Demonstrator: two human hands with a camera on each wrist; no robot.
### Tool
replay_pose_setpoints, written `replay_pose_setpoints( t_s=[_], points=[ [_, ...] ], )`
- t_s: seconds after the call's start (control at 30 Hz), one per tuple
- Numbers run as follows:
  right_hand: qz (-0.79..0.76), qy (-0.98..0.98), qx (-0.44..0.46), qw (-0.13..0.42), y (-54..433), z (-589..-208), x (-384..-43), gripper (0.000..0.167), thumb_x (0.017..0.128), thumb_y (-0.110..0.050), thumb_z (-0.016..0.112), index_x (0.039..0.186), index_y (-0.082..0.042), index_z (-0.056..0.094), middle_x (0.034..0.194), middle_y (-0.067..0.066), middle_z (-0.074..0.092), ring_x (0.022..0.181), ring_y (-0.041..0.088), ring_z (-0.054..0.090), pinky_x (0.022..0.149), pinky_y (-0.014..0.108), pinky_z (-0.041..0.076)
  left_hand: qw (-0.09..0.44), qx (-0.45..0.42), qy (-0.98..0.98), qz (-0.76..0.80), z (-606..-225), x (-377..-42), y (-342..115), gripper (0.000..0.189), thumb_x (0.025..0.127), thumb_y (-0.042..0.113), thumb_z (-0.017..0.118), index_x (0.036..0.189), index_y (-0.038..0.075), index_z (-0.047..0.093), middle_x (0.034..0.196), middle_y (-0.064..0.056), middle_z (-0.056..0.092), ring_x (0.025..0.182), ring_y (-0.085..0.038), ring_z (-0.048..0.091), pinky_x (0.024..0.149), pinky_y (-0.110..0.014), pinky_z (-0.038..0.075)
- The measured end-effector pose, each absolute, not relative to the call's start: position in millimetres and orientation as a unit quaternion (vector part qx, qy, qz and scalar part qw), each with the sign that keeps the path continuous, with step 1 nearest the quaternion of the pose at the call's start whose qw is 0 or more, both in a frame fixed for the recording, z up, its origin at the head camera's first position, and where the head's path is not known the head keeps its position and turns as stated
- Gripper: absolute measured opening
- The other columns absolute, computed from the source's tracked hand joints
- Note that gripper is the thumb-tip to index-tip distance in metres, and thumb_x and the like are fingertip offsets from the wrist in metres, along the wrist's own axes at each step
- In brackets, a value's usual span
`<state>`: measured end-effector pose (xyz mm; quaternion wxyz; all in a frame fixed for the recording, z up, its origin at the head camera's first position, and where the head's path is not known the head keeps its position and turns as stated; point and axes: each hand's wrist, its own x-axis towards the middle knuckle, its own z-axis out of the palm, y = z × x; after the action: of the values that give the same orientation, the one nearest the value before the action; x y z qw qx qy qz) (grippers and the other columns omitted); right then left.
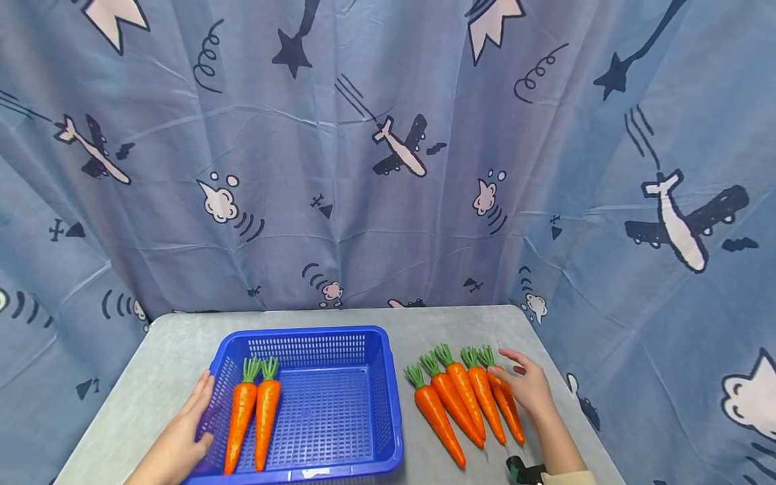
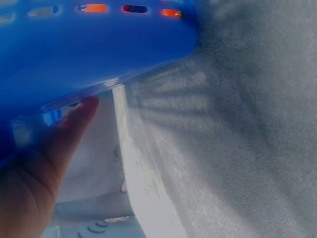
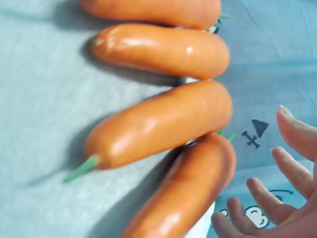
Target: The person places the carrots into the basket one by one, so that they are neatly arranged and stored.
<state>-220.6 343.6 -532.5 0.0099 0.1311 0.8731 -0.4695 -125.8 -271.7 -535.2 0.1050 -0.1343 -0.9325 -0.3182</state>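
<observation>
A blue plastic basket [image 1: 378, 404] with slotted walls stands on the table, two carrots [image 1: 241, 411] lying side by side along its left inside, green tops away from me. My left hand [image 1: 176, 434] lies against the basket's left wall with its fingers extended; in the left wrist view the thumb [image 2: 81, 116] touches the blue wall [image 2: 99, 54]. To the basket's right, several carrots [image 1: 442, 417] fan out in a row. My right hand [image 1: 530, 387] hovers by the top of the rightmost carrot [image 1: 508, 407]. Its spread fingers [image 3: 270, 198] hold nothing in the right wrist view.
The pale grey table [image 1: 418, 323] reaches back to a blue patterned curtain [image 1: 339, 202], which also hangs at both sides. A small dark object [image 1: 523, 470] shows at my right wrist. A strip of table separates the basket from the loose carrots.
</observation>
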Motion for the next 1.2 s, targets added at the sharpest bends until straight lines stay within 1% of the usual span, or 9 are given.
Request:
replay_pose_setpoints(
  t_s=[0.07, 0.1, 0.2, 0.27, 0.3, 0.33, 0.77, 0.97, 1.2],
  points=[
    [-0.468, 0.874, 0.131, 0.017, 346.4, -536.4, -220.2, 0.068, 0.091, -0.038, 0.073, 0.147, -0.007, 0.049, 0.157, 0.027, 0.034, 0.140, 0.050, 0.035, 0.111, 0.067, 0.035, 0.095, -0.129, -0.933, -0.321, -534.4, -125.8, -272.2, 0.097, 0.068, -0.012, 0.066, 0.156, -0.008, 0.024, 0.166, -0.026, 0.016, 0.128, 0.027, -0.005, 0.101, 0.006, -0.001],
    [-0.466, 0.875, 0.130, 0.019, 347.4, -538.1, -220.0, 0.067, 0.092, -0.036, 0.072, 0.147, -0.007, 0.049, 0.157, 0.028, 0.035, 0.139, 0.051, 0.036, 0.110, 0.067, 0.035, 0.087, -0.125, -0.934, -0.324, -533.7, -125.9, -272.4, 0.097, 0.069, -0.012, 0.066, 0.156, -0.008, 0.023, 0.166, -0.026, 0.015, 0.135, 0.020, -0.002, 0.100, 0.007, -0.002],
    [-0.461, 0.879, 0.119, 0.021, 350.3, -543.3, -219.4, 0.063, 0.094, -0.031, 0.070, 0.147, -0.006, 0.050, 0.154, 0.029, 0.039, 0.137, 0.052, 0.040, 0.109, 0.066, 0.037, 0.053, -0.109, -0.935, -0.333, -531.0, -126.3, -273.0, 0.097, 0.071, -0.011, 0.065, 0.157, -0.007, 0.020, 0.167, -0.024, 0.011, 0.153, -0.019, 0.008, 0.098, 0.007, -0.003],
    [-0.456, 0.883, 0.110, 0.022, 351.2, -546.6, -219.2, 0.061, 0.094, -0.030, 0.070, 0.146, -0.004, 0.050, 0.152, 0.031, 0.042, 0.135, 0.053, 0.044, 0.108, 0.065, 0.040, 0.034, -0.099, -0.936, -0.337, -529.4, -126.3, -273.2, 0.097, 0.073, -0.010, 0.065, 0.158, -0.007, 0.018, 0.168, -0.024, 0.009, 0.148, -0.047, 0.021, 0.097, 0.007, -0.004],
    [-0.453, 0.885, 0.106, 0.022, 351.4, -548.2, -219.3, 0.060, 0.094, -0.029, 0.069, 0.146, -0.004, 0.051, 0.150, 0.031, 0.044, 0.134, 0.053, 0.045, 0.107, 0.065, 0.040, 0.027, -0.096, -0.935, -0.339, -528.6, -126.4, -273.1, 0.097, 0.073, -0.010, 0.065, 0.158, -0.007, 0.018, 0.168, -0.024, 0.008, 0.142, -0.057, 0.026, 0.096, 0.007, -0.004],
    [-0.451, 0.886, 0.102, 0.022, 351.7, -550.1, -219.7, 0.059, 0.094, -0.028, 0.070, 0.145, -0.004, 0.052, 0.148, 0.032, 0.046, 0.133, 0.053, 0.046, 0.107, 0.064, 0.041, 0.024, -0.095, -0.936, -0.339, -528.1, -126.4, -273.1, 0.097, 0.073, -0.010, 0.065, 0.158, -0.007, 0.017, 0.168, -0.024, 0.008, 0.140, -0.059, 0.028, 0.095, 0.007, -0.004],
    [-0.429, 0.899, 0.079, 0.034, 355.0, -560.3, -223.2, 0.048, 0.093, -0.017, 0.070, 0.138, -0.002, 0.061, 0.140, 0.030, 0.056, 0.128, 0.050, 0.051, 0.106, 0.064, 0.041, 0.026, -0.096, -0.936, -0.336, -525.6, -125.9, -271.6, 0.095, 0.073, -0.010, 0.065, 0.157, -0.009, 0.020, 0.167, -0.025, 0.010, 0.140, -0.058, 0.029, 0.096, 0.007, -0.004],
    [-0.405, 0.910, 0.068, 0.051, 356.7, -555.5, -224.8, 0.052, 0.092, -0.019, 0.071, 0.140, -0.003, 0.058, 0.137, 0.033, 0.056, 0.127, 0.052, 0.051, 0.103, 0.065, 0.043, 0.013, -0.091, -0.938, -0.336, -523.7, -126.3, -271.0, 0.095, 0.075, -0.009, 0.065, 0.157, -0.008, 0.018, 0.167, -0.025, 0.008, 0.140, -0.059, 0.028, 0.094, 0.007, -0.005],
    [-0.384, 0.920, 0.062, 0.050, 358.0, -551.0, -226.0, 0.052, 0.090, -0.015, 0.070, 0.140, -0.003, 0.058, 0.135, 0.035, 0.057, 0.125, 0.053, 0.052, 0.101, 0.065, 0.044, 0.027, -0.093, -0.938, -0.334, -523.9, -125.0, -270.6, 0.096, 0.073, -0.010, 0.065, 0.157, -0.008, 0.019, 0.167, -0.024, 0.010, 0.139, -0.057, 0.030, 0.096, 0.007, -0.004]
  ],
)
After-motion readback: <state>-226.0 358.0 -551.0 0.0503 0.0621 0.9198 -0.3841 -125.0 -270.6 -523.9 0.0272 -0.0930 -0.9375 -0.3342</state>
